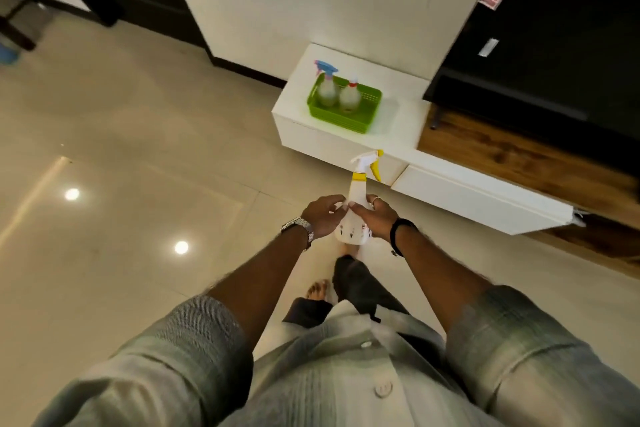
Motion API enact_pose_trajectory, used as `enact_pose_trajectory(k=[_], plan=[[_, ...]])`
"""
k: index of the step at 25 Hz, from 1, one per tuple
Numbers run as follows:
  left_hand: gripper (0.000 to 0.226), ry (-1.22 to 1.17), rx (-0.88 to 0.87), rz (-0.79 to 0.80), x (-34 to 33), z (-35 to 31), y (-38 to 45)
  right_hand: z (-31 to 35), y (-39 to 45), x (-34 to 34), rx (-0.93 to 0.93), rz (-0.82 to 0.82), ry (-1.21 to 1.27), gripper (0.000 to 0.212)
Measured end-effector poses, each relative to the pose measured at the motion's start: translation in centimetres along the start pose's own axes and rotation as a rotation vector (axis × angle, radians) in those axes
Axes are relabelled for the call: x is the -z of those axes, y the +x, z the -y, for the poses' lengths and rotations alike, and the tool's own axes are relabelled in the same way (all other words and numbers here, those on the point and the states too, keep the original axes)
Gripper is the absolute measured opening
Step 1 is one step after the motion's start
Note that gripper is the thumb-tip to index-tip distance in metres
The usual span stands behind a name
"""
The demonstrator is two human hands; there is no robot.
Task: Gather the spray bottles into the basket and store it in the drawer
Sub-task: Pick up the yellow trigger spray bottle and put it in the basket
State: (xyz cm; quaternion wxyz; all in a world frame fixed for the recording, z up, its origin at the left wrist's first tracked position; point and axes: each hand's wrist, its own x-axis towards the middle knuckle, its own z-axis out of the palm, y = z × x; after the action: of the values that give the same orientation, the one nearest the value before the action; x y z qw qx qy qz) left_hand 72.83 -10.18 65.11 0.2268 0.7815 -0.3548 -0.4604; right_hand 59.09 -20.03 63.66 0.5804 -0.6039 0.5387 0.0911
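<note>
A white spray bottle with a yellow trigger (356, 198) stands upright between my two hands, above the floor. My left hand (320, 217) grips its left side and my right hand (379, 218) grips its right side. Ahead, a green basket (363, 107) sits on a low white cabinet (298, 114). Inside the basket stand a bottle with a blue trigger (327, 88) and a bottle with a red and white cap (349, 97). A white drawer front (478, 199) runs along the cabinet to the right of my hands.
A wooden shelf top (519, 156) lies behind the drawer, under a dark television (554, 28). Glossy beige floor tiles (138, 149) spread to the left. My feet and trouser legs (346, 284) are below the bottle. Dark furniture stands at the far left.
</note>
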Motion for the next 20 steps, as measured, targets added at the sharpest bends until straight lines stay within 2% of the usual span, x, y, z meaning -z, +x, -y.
enact_pose_trajectory(k=[5, 10, 12, 15, 16, 20], plan=[[0.038, -0.059, 0.009, -0.055, 5.4, 0.2, 2.3, 5.7, 3.9, -0.9, 0.061, 0.04, -0.015, 0.076], [0.044, -0.013, 0.033, -0.077, 10.5, -1.2, 8.3, 8.6, 14.6, 0.0, 0.052, 0.037, 0.031, 0.115], [0.046, -0.004, 0.035, -0.087, 12.8, -2.6, 11.3, 12.5, 15.8, 0.8, 0.071, 0.024, 0.032, 0.107], [0.045, -0.01, 0.041, -0.094, 16.4, -4.9, 16.0, 18.7, 17.0, 3.0, 0.102, 0.013, 0.02, 0.073], [0.045, -0.018, 0.051, -0.083, 17.3, -5.4, 17.8, 19.9, 18.1, 3.7, 0.105, 0.005, 0.038, 0.073], [0.045, -0.074, 0.033, -0.081, 20.4, -6.9, 24.8, 23.4, 23.2, 6.4, 0.12, -0.033, 0.113, 0.094]])
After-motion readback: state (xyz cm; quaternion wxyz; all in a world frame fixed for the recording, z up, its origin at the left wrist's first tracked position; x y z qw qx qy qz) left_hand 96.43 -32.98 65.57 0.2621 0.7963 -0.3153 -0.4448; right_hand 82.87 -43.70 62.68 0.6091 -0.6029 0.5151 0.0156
